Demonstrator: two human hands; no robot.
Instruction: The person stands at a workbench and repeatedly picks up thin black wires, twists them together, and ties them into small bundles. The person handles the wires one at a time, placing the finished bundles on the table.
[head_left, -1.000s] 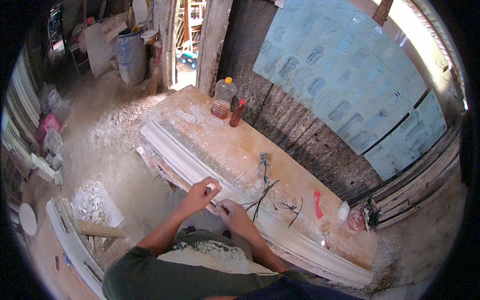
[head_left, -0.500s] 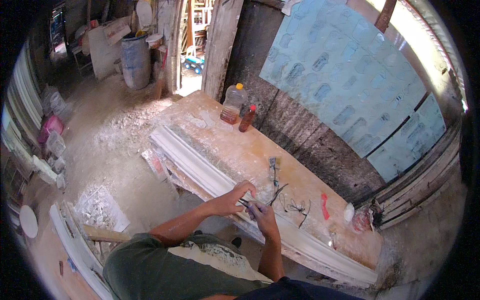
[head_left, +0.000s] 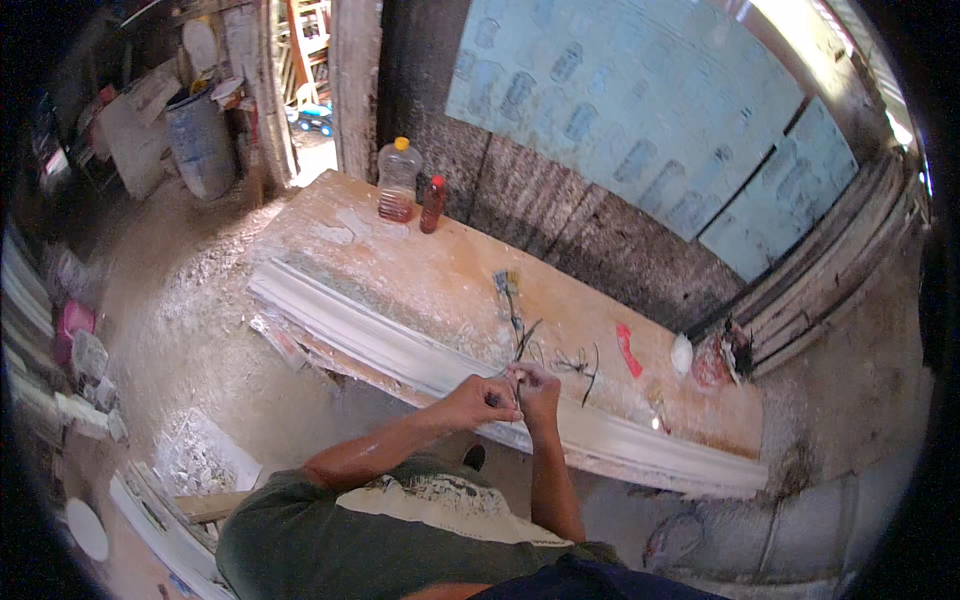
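Note:
My left hand (head_left: 482, 401) and my right hand (head_left: 538, 391) meet over the near edge of the table. Fingers of both are pinched together on a thin black cord (head_left: 519, 398), which shows as a dark line between them. Further dark strands (head_left: 525, 340) rise just beyond my right hand, toward a paintbrush (head_left: 508, 284) lying on the tabletop; whether they join the held cord I cannot tell. A loose tangle of black cord (head_left: 577, 366) lies to the right. Under my hands runs a long white moulding (head_left: 370, 333) along the table's front.
On the table (head_left: 455, 275) stand a large yellow-capped bottle (head_left: 398, 185) and a small red-capped bottle (head_left: 432, 206). A red strip (head_left: 628, 350), a white lump (head_left: 682, 354) and a reddish bag (head_left: 711, 362) lie rightward. A blue barrel (head_left: 201, 145) stands far left.
My view has shifted, so the table sits further left and higher. Both hands have drawn closer together, with the right fingers now raised beside the left ones, still on the cord.

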